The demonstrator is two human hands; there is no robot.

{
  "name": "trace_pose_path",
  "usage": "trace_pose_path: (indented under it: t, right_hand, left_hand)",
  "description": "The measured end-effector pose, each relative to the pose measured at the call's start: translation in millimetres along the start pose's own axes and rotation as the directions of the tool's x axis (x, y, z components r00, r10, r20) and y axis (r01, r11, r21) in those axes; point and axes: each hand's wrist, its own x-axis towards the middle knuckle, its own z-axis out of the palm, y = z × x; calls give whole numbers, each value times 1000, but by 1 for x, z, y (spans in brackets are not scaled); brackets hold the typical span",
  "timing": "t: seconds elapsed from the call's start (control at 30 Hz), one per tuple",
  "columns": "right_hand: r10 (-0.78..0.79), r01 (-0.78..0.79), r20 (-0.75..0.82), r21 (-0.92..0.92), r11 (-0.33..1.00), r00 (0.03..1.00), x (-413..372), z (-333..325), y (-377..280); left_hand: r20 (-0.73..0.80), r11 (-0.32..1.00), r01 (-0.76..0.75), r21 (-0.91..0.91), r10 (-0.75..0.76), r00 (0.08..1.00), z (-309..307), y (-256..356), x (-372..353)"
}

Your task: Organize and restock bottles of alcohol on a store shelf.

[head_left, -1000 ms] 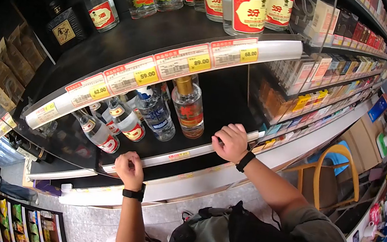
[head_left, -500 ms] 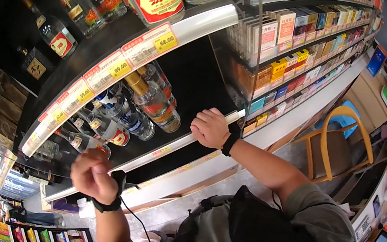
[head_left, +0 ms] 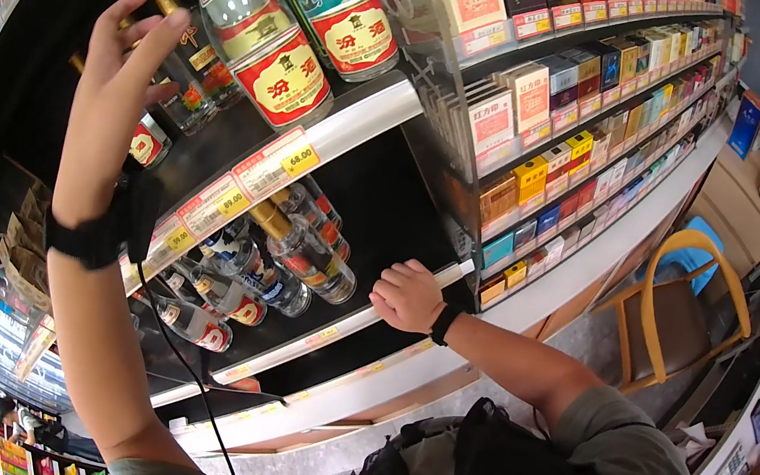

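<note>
Reaching up at the upper shelf (head_left: 374, 117), the left hand (head_left: 104, 106) is spread, fingers apart and curved, held just in front of the neck of a slim bottle (head_left: 207, 61) with a gold cap. Contact between fingers and glass: cannot tell; the hand partly covers the bottle. Slim bottle stands on the upper shelf, behind and left of a larger clear bottle (head_left: 278, 80) with a red-and-cream label. Green-tinted bottle (head_left: 358, 33), similar label, just right of that one.

Right hand (head_left: 407, 295) well apart from the left, low, at the white front edge of the lower shelf (head_left: 274, 352). Fingers look loosely curled; palm side hidden, so cannot tell how far closed or whether anything is inside. Black wristband on each wrist; thin dark cable (head_left: 210, 400) runs down from near the left one.

Lower shelf, left of the right hand: gold-capped bottle (head_left: 310, 254), blue-marked bottle (head_left: 266, 279) and smaller bottles with red-and-white labels. Price tags line the upper edge, 68.00 and 89.00 legible. Small boxes (head_left: 562, 157) fill tiered racks to the right; wooden chair (head_left: 683, 330) beyond.
</note>
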Motion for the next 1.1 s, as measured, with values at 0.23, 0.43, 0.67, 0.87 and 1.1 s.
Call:
trace_pose_path:
  t: [0.23, 0.43, 0.67, 0.87, 1.1]
  right_hand:
    - [-19, 19, 8, 2, 1000, 1000, 0, -4, -1]
    - [-28, 28, 6, 16, 999, 1000, -1, -2, 1]
    - [-29, 29, 0, 12, 1000, 1000, 0, -2, 1]
    - [-36, 36, -16, 10, 999, 999, 1, -2, 0]
    - [-26, 26, 0, 15, 1000, 1000, -1, -2, 2]
  left_hand:
    - [123, 991, -5, 131, -11, 992, 30, -4, 39]
    - [169, 990, 83, 117, -102, 980, 33, -2, 38]
    - [161, 989, 139, -59, -128, 979, 19, 1, 21]
    - [130, 970, 76, -232, -46, 990, 11, -11, -15]
    - [-365, 862, -478, -166, 397, 842, 17, -26, -94]
